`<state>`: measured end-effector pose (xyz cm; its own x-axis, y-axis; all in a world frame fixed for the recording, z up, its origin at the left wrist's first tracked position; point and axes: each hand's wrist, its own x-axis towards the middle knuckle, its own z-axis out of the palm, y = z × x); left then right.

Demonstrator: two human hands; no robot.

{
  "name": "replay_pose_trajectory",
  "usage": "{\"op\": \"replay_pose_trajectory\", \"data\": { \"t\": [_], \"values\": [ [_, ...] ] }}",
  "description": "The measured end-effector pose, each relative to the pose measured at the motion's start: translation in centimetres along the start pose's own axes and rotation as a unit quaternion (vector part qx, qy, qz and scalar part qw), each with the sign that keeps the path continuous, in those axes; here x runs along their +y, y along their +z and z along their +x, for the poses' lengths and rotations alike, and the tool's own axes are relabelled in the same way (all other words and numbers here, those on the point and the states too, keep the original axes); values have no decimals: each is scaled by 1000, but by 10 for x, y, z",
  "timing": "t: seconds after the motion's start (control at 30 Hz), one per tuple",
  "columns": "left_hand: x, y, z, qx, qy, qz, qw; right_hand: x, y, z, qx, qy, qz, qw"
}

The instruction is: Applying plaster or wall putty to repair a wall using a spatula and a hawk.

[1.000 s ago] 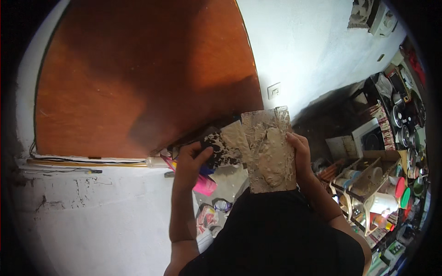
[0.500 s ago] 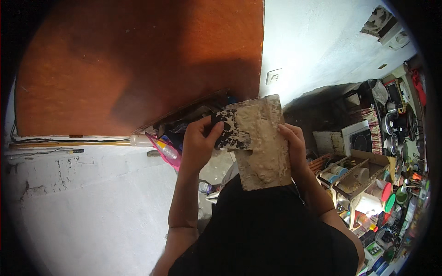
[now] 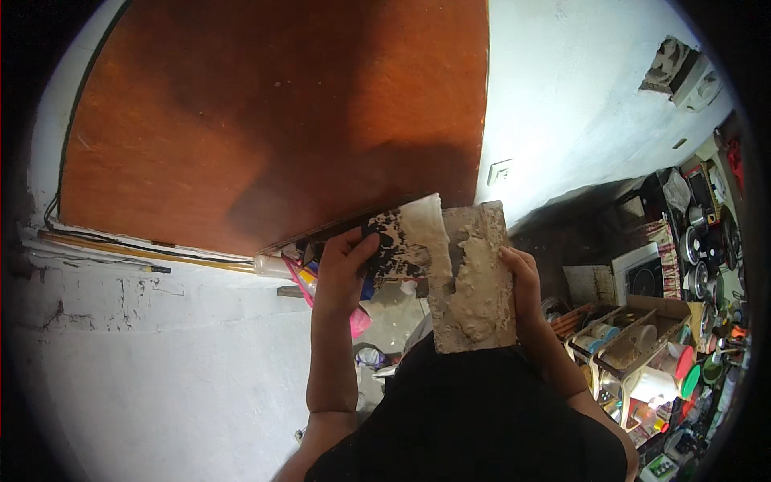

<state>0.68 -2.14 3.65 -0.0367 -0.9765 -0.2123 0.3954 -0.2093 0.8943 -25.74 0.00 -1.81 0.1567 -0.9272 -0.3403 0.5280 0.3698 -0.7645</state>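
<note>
My left hand grips a flat black scraper between thumb and fingers. Pale, wet-looking putty smears its face, with a thick strip along its right edge. That edge overlaps the left side of a worn rectangular board; whether the two touch there, I cannot tell. Lumpy beige putty covers much of the board, and a darker bare patch shows near its upper left. My right hand holds the board by its right edge, its fingers partly hidden behind. Both things are in front of my black-clothed torso.
An orange panel with a shadow on it rises ahead, beside a white wall with a switch. To the right stand a wooden rack with containers, pots and a crowd of household goods. Cables run along the left wall.
The scraper has slid leftward across the board, lifting a strip of putty and baring a darker patch. The surroundings have shifted right and downward in view.
</note>
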Motion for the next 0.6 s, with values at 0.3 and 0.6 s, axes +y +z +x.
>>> {"op": "replay_pose_trajectory", "data": {
  "t": [0.3, 0.6],
  "values": [
    [10, -5, -5, 42, 34, 211, 976, 2, 1, -4, -1, 16, 50, 999],
    [-9, 8, 14, -22, 42, 323, 945, 0, 5, -7, -30, 1, 9, 1000]
  ]
}}
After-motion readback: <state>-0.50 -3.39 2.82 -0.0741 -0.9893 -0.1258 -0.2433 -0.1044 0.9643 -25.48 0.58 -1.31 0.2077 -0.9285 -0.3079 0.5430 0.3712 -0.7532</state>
